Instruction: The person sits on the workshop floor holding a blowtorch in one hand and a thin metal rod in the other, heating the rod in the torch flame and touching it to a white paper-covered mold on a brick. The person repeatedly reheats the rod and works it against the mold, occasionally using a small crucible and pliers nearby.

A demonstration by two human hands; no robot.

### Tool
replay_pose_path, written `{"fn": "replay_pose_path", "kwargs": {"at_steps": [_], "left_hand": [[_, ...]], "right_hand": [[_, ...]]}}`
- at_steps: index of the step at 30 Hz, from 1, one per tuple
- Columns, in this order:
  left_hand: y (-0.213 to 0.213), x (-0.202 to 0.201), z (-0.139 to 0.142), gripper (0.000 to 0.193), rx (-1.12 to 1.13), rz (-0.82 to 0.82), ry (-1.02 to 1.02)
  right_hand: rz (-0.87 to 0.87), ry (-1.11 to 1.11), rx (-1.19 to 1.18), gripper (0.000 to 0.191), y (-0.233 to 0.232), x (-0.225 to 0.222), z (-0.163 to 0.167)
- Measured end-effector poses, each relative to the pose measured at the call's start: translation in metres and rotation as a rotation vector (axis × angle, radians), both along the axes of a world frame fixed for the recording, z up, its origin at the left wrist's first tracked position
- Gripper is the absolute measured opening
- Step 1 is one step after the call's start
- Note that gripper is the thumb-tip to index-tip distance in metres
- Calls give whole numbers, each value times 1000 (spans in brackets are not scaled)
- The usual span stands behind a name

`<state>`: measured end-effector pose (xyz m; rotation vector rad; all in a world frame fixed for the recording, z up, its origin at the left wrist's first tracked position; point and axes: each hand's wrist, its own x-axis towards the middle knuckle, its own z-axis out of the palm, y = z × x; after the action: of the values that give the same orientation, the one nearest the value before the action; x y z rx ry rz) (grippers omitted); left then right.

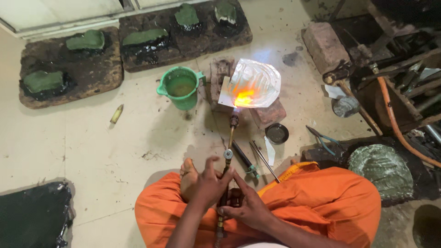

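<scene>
Heating step underway, by the look of it: gas torch (228, 151) lit, flame on the silver metal sheet (253, 82) propped on bricks (268, 113) on the floor. Right hand (245, 206) clamped round the torch stem low down; left hand (209, 181) w/ fingers on the valve, thumb apart. Green jug (180, 87) just beside sheet. Next prob. needs steady aim & fine valve adj., keeping flame moving.

Torch (228, 160) handle hidden by hands, hose prob. cut off.
</scene>
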<state>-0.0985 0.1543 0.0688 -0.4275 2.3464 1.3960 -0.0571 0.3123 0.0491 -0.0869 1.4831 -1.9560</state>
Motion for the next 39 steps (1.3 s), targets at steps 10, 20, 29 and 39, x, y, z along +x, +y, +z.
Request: {"fn": "replay_pose_path", "kwargs": {"at_steps": [10, 20, 29, 39], "left_hand": [[-4, 34, -39, 35, 592, 206, 97], [-2, 34, -39, 33, 246, 96, 483], [-12, 32, -34, 44, 354, 66, 323], [-13, 32, -32, 46, 335, 88, 312]], "right_hand": [[114, 690, 692, 68, 21, -49, 19], [188, 1123, 1227, 35, -53, -97, 47], [262, 1180, 1183, 15, -51, -112, 25], [353, 1362, 1165, 14, -53, -118, 25]]}}
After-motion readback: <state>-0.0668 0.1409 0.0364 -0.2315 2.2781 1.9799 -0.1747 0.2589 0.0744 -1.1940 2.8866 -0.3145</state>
